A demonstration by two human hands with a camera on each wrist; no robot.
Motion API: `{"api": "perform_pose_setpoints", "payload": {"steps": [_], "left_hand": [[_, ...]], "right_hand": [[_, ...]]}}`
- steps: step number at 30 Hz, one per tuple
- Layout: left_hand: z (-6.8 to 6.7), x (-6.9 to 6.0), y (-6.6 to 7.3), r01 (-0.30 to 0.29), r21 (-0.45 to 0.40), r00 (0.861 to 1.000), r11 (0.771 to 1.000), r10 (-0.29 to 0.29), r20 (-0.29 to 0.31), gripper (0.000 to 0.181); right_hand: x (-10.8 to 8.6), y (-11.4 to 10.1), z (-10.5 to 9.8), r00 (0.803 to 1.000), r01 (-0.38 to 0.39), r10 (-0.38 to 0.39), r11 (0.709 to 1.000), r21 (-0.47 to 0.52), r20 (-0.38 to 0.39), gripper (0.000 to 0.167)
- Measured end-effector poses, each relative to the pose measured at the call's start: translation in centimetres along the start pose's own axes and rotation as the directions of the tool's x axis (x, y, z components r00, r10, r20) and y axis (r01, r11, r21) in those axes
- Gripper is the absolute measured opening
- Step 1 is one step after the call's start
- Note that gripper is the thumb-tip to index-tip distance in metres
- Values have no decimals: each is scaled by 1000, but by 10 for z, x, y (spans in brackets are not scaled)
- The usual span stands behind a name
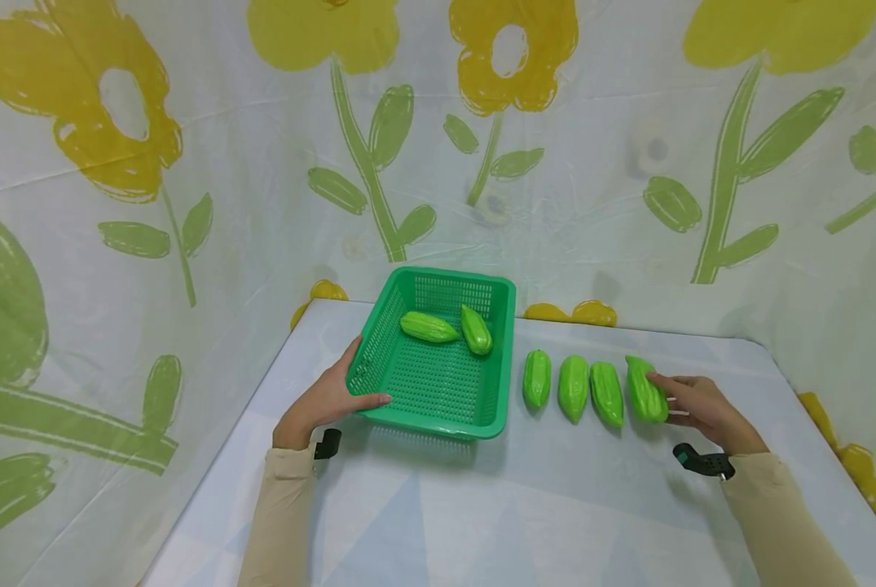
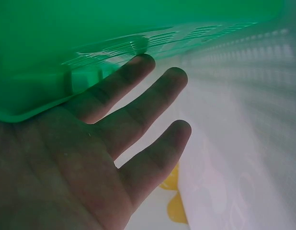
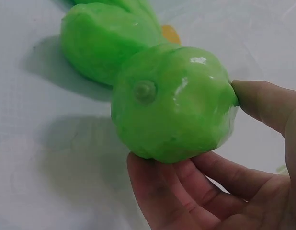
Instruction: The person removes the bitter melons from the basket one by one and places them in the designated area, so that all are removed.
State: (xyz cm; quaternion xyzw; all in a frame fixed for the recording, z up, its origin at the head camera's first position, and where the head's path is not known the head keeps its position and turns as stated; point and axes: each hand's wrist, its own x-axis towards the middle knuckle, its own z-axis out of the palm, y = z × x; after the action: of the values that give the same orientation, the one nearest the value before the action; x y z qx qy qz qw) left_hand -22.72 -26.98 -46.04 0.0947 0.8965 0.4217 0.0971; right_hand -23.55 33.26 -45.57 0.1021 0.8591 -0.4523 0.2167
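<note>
My right hand (image 1: 705, 409) holds a glossy green ridged gourd (image 1: 644, 390) at the right end of a row. In the right wrist view, thumb and fingers grip this gourd (image 3: 186, 115) around its blunt, stubbed end, its shadow falling beside it on the table. My left hand (image 1: 331, 399) rests at the near left corner of a green plastic basket (image 1: 490, 432), thumb over the rim. The left wrist view shows that hand's fingers (image 2: 143, 112) extended and spread, touching or close to the basket's slotted side. Two gourds lie inside, one on the left (image 1: 429, 327) and one on the right (image 1: 476, 330).
Three more gourds stand in a row on the table between basket and right hand: one (image 1: 536, 380), another (image 1: 573, 388) and a third (image 1: 607, 395). The pale patterned table (image 1: 482, 522) meets a flower-print cloth wall (image 1: 592, 179) behind and at the left.
</note>
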Motion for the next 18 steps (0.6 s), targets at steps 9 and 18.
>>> {"api": "perform_pose_setpoints", "payload": {"steps": [9,18], "left_hand": [[1,1,-2,-5,8,1000,1000,5,-6,127],[1,2,-3,-6,7,1000,1000,6,-6,127]], "right_hand": [[0,6,5,999,-36,36,999,0,-1,100],[4,11,9,999,-35,35,999,-8,-12,101]]}}
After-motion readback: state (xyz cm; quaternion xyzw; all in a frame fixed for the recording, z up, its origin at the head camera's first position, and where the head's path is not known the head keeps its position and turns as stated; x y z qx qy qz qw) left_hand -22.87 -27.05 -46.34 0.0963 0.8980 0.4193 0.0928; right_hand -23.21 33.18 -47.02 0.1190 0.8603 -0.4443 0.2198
